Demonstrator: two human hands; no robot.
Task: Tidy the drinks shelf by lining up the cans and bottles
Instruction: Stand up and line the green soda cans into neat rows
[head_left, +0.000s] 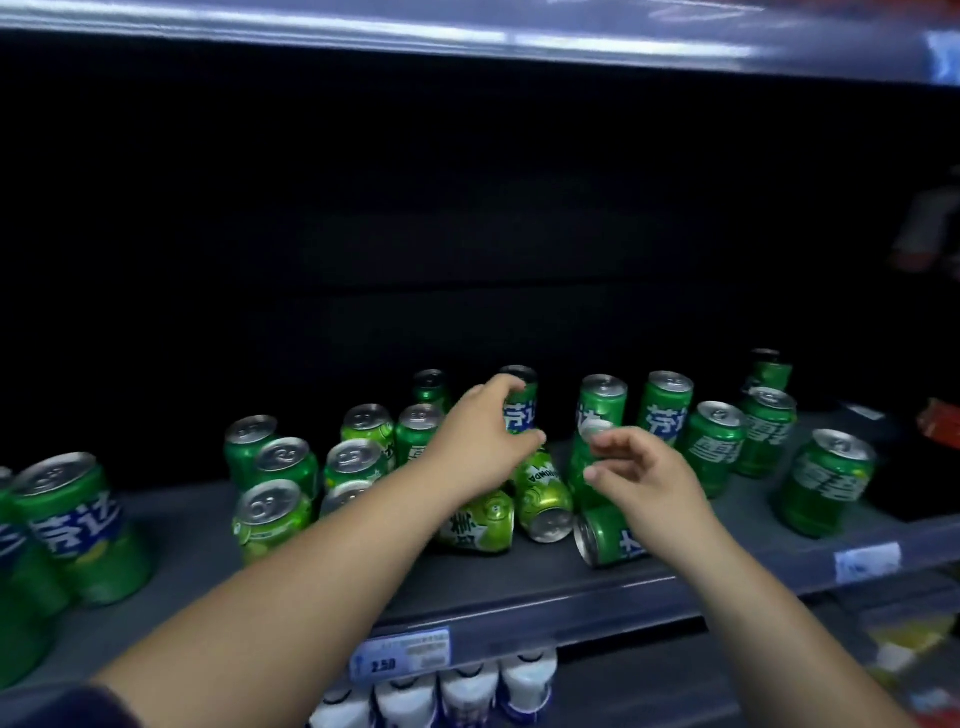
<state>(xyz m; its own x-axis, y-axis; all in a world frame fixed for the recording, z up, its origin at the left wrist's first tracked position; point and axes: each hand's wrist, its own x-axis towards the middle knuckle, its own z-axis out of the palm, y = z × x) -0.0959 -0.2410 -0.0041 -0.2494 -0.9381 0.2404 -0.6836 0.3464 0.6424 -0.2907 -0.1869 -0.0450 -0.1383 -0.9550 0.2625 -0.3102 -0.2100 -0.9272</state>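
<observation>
With left hand, gripped an upright green can lettered 芬达, mid-shelf among the others. Held right hand half curled beside a second can; could not tell whether gripping it. Saw a tipped can reading MIRINDA below; rightward, a far can lettered 雪碧; on the shelf edge, a price tag reading 2.50.

A grey metal shelf board runs across the view in dim light; behind it stands a black back panel, deep in shadow; above, an upper shelf's glossy pale edge catches streaks of light; a blue-and-white price label sits on the front rail.
</observation>
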